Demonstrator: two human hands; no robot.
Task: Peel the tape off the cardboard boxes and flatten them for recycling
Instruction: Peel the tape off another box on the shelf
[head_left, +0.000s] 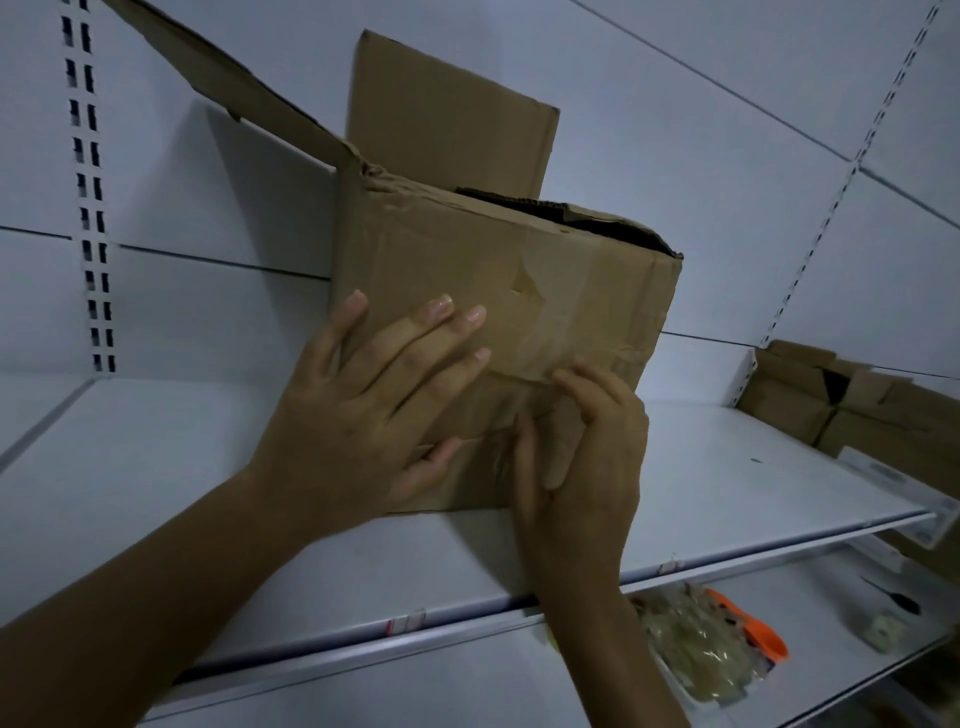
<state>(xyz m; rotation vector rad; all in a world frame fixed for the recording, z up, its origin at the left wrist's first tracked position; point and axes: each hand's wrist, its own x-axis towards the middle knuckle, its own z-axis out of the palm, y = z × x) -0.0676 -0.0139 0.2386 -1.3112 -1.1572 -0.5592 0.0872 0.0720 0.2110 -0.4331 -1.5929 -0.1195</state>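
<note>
Both hands on box (493, 291) — L (363, 410) flat, R (582, 457) at tape (556, 312).

Brown box (467, 270), white shelf (156, 493), seemingly orange-edged packet (727, 644) below

Your 2 bare forearms reach up and forward. Your left hand (363, 415) lies flat, fingers spread wide. Your right hand (582, 452) curls beside it, fingertips and thumb pinched together.
</note>
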